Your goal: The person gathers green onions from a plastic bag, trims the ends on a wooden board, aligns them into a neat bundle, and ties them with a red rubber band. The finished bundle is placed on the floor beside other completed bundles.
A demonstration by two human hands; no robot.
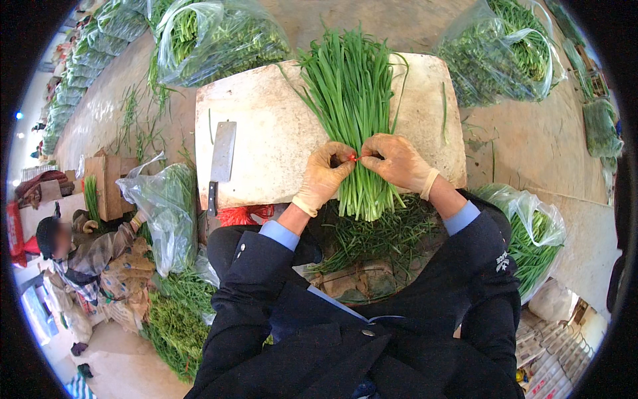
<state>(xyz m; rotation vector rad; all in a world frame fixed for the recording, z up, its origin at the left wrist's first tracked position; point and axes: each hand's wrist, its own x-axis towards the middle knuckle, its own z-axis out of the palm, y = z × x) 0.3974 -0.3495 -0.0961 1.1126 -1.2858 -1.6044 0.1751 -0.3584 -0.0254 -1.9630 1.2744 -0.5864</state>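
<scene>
A thick bundle of garlic chives (351, 95) lies across the white board (264, 129), its pale cut ends hanging over the near edge. My left hand (324, 172), in a thin cream glove, pinches a red tie (353, 157) on top of the bundle between thumb and index finger. From the other side, my right hand (398, 162), gloved alike, pinches the tie too. Whether the tie runs all the way round the bundle is hidden. To the left on the board rests a cleaver (224, 154) with a black handle pointing towards me.
Red ties (244, 215) hang beneath the board's near left edge. Clear bags of greens stand at far left (219, 45), far right (498, 55), near right (536, 234) and left (174, 214). Cut leaves (379, 239) lie below. Another person (99, 249) works at the left.
</scene>
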